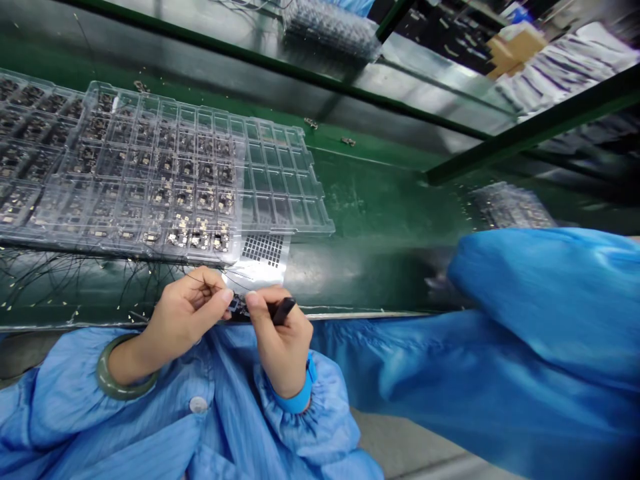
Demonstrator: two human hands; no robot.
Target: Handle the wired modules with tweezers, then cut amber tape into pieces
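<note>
Between my two hands, at the bench's front edge, is a small circuit board. The thumb and fingers of my left hand pinch its left side, with a thin black wire running close by. My right hand grips the board's right side between thumb and forefinger. A black pen-like tool is also tucked in the right hand; its working end is hidden. Just beyond my fingers lies a sheet of small black square stickers, partly under a clear plastic tray.
Clear compartment trays cover the left of the green bench, many cells holding circuit boards. Loose black wires lie along the front left. A co-worker's blue sleeve reaches in at right. Green metal bars cross above.
</note>
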